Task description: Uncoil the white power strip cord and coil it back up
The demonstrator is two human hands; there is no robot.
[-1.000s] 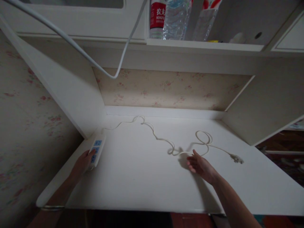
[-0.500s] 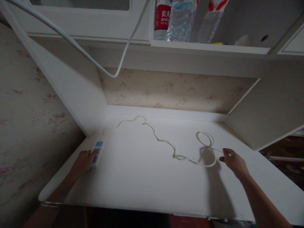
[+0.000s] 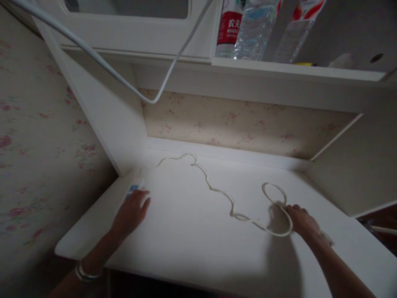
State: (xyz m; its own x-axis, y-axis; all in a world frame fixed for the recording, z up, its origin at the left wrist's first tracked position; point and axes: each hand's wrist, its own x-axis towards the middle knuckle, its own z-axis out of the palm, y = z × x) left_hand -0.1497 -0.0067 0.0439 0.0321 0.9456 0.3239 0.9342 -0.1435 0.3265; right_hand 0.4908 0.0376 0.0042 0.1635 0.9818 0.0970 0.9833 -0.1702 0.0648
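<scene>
We look down on a white tabletop (image 3: 192, 240) set into a recess. A white side panel (image 3: 108, 120) closes it on the left, and another slants in on the right. The back wall (image 3: 242, 124) has pale wallpaper with small pink flowers, and the same paper covers the wall at far left. The light is dim. Above the recess runs a white shelf (image 3: 297, 71) with a red-labelled bottle (image 3: 228, 29) and a clear plastic bottle (image 3: 256, 29) standing side by side on it. A thick white cable (image 3: 102, 66) hangs slack from the upper left, dips in front of the side panel and rises again toward the shelf.

A power strip (image 3: 134, 188) lies at the left edge of the tabletop, just by the foot of the side panel. Our left hand (image 3: 132, 211) rests palm down on its near end, fingers loose and spread rather than closed around it. Only the far end with a blue socket shows. A bracelet (image 3: 87, 273) sits on that wrist.

From the strip a thin white cord (image 3: 217, 191) runs back toward the wall and then snakes rightward across the tabletop. It forms a small loop (image 3: 274, 192) just beyond our right hand (image 3: 302, 221). That hand lies knuckles up with its fingers curled down on the cord where it curves out of the loop. We cannot tell whether they pinch it. The two hands are well apart, with the cord stretched between them.
</scene>
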